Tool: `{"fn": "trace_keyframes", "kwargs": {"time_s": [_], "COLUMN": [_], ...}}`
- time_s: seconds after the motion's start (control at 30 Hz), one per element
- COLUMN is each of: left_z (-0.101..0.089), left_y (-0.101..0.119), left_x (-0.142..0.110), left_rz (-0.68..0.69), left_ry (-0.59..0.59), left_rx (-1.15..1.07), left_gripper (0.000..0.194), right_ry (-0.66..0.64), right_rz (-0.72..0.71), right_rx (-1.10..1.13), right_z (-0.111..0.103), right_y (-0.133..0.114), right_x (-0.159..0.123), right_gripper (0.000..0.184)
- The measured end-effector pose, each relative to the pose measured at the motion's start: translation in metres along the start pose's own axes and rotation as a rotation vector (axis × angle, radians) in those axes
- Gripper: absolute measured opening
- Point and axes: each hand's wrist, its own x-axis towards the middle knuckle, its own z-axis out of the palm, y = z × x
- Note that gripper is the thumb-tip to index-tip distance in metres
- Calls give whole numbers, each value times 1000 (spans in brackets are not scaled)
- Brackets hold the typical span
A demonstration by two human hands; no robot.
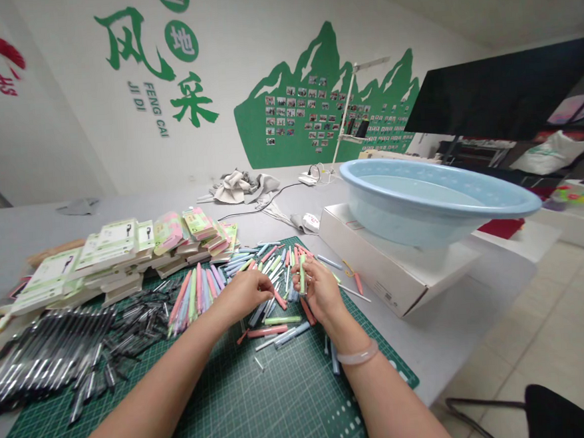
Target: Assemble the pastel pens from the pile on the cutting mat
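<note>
My right hand [322,293] is closed around a light green pen barrel [303,276], held upright between thumb and fingers. To its left, my left hand [247,292] hovers with curled fingers over a pile of loose pen parts [275,268] in pink, green, blue and white. Whatever its fingertips hold, if anything, is too small to make out. Closer to me, a green barrel [282,320], a pink barrel [267,331] and a blue barrel [293,334] lie on the green cutting mat [255,408]. Left of my left hand is a row of pastel pens [197,291].
Black pens [51,349] lie in a row at the left, below stacked small boxes [107,248]. A blue basin [392,222] rests on a white carton [369,260] at the right. Cloth gloves [242,186] and a cable [261,211] lie at the back.
</note>
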Motion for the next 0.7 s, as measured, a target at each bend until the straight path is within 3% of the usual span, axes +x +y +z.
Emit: {"fn": "trace_keyframes", "kwargs": {"time_s": [0.37, 0.5, 0.7], "left_z": [41, 40, 24], "left_y": [28, 28, 15], "left_x": [30, 32, 24], "left_rz": [-178, -227, -173], "left_ry": [18, -9, -8], "left_rx": [193, 211, 139], "left_gripper": [10, 8, 7], "right_ry": [60, 79, 22], "right_rz": [-69, -74, -92], "right_rx": [-48, -127, -363], "right_z": [-10, -11, -11], "right_y": [-1, -1, 2], "right_x": [8, 9, 8], "right_gripper": [13, 13, 11]}}
